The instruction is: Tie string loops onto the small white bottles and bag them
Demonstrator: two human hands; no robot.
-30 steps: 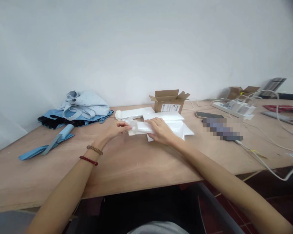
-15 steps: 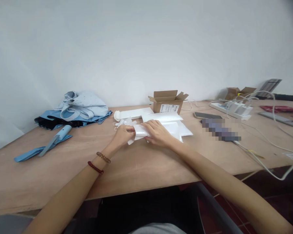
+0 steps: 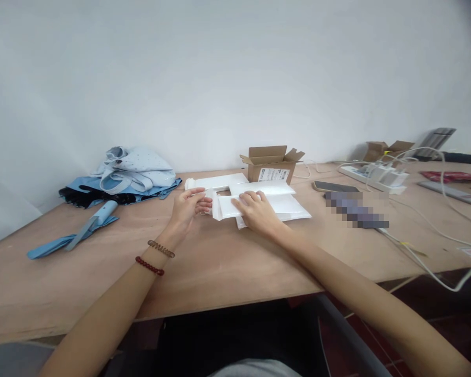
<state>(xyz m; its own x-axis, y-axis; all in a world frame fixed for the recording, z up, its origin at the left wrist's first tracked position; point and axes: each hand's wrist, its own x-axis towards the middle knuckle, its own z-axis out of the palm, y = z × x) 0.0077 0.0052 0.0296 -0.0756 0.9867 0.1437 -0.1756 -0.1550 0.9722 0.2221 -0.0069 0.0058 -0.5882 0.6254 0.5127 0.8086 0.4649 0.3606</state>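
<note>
A small stack of white padded mailer bags (image 3: 286, 207) lies on the wooden table (image 3: 220, 267). My right hand (image 3: 257, 212) rests flat on the top bag (image 3: 225, 205) and pins it down. My left hand (image 3: 188, 207) pinches the open left end of that bag, fingers curled around its white flap. Another long white bag (image 3: 215, 183) lies just behind my hands. Two bead bracelets (image 3: 155, 256) sit on my left wrist.
An open cardboard box (image 3: 272, 163) stands behind the bags. Light blue cloth (image 3: 129, 170) and a blue folded umbrella (image 3: 76, 233) lie at the left. To the right are a phone (image 3: 333, 186), a power strip (image 3: 377, 175) with white cables, and another box (image 3: 384, 149).
My left hand moved from the bag's lower left edge up to its open end and lifted the flap. My right hand stayed pressed on the bag, shifting slightly.
</note>
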